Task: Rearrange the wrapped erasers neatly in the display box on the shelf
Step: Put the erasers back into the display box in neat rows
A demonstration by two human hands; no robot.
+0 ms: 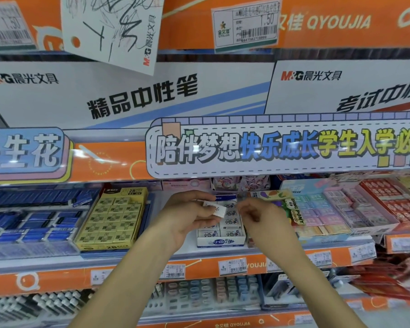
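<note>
A white display box [220,242] with blue lettering stands on the shelf, filled with several white wrapped erasers [231,233] in rows. My left hand [187,216] hovers over the box's left side and pinches one white wrapped eraser [217,209] between thumb and fingers, tilted. My right hand [258,215] is just right of that eraser, above the box, with its fingers curled and nothing visibly in them. The hands hide the back rows of the box.
A yellow eraser box [115,221] sits to the left, blue boxes [31,223] further left. Pastel eraser boxes [322,214] and red ones [388,197] lie to the right. The orange shelf edge [199,268] carries price tags. An upper shelf banner [270,150] overhangs.
</note>
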